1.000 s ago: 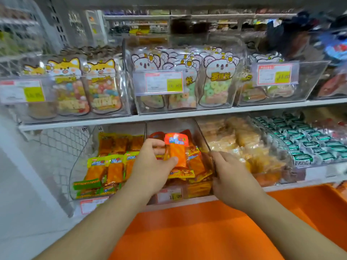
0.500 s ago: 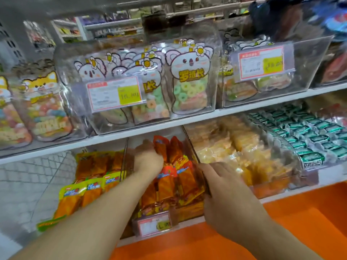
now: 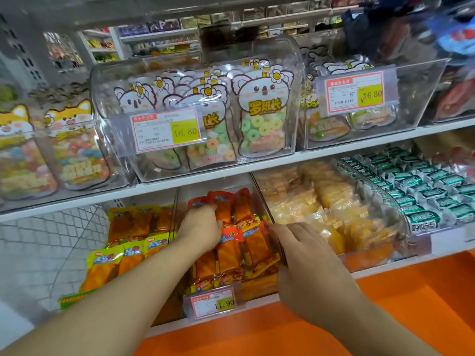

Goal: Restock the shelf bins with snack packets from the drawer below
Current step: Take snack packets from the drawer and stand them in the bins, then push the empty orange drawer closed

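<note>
Both hands are in at the lower shelf, centre of the frame. The left hand is deep inside the clear bin, fingers curled down onto the orange snack packets, gripping at the upright ones near the back, just below the shelf edge. The right hand sits lower right of it, fingers bent and spread, fingertips touching the bin's right wall and the packets nearest it; whether it actually pinches a packet I cannot tell. The two hands are close together but not touching.

The orange packets fill that middle bin, some standing, some lying at a slant toward the front, where a price tag reading 11.90 hangs at bottom centre. To the left, another bin holds yellow-topped packets. To the right, pale yellow wrapped snacks, then green-and-white wrapped sweets at the far right.

On the upper shelf, across the middle of the frame, koala-printed bags of ring candy stand in a clear bin, with fox-printed bags at the left. An orange surface runs along the bottom.
</note>
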Available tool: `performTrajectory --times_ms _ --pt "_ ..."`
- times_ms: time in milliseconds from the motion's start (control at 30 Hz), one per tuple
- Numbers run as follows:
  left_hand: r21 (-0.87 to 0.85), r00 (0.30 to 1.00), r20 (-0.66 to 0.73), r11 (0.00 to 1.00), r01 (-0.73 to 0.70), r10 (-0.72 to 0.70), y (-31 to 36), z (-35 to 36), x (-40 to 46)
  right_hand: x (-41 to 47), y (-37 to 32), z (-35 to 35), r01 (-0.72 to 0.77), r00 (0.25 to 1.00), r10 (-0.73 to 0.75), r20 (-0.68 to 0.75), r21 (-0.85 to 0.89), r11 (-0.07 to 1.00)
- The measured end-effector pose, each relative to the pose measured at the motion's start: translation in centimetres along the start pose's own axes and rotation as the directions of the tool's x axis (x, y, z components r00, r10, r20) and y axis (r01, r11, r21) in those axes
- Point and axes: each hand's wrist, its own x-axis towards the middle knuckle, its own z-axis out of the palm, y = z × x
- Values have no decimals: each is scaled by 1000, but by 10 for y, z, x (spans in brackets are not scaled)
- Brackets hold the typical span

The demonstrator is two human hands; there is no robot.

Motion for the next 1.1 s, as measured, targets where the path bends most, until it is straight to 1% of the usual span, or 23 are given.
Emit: performTrajectory --times_ms 133,367,500,533,600,700,800,867,1000,1067,1100 --pt "59 1000 -7 998 -1 2 3 2 3 0 -1 0 -1 1000 1 -3 7 1000" --pt "30 1000 -23 999 -16 16 5 13 7 0 1 -2 2 1000 -2 4 24 1000" --pt "71 997 -60 996 -46 50 4 10 5 0 2 -1 1 1000 -1 13 24 1000" --pt "41 996 -67 998 -52 55 3 8 2 -1 3 0 2 1000 -2 10 24 1000" --pt "-78 994 -85 994 -79 72 2 4 -8 -2 5 2 9 1000 -9 -1 26 1000" --pt "-218 982 -140 964 -152 123 2 -7 -36 -5 8 4 35 999 -34 -18 32 999" --pt "-288 947 -248 918 -273 204 3 -22 -82 -9 6 1 48 999 -47 -25 43 998" --pt "-333 924 -304 883 -333 234 2 -31 -120 -16 1 -3 53 998 -53 -27 31 998" --pt "-425 895 -366 810 -404 254 -12 -35 -198 -51 -17 -6 146 987 -143 -77 30 989" --pt "-454 892 -370 787 -419 261 -27 -23 -233 -76 -33 1 188 981 -185 -58 48 981" --pt "-472 900 -350 781 -408 259 -35 -13 -251 -90 -41 6 189 982 -187 -35 64 980"
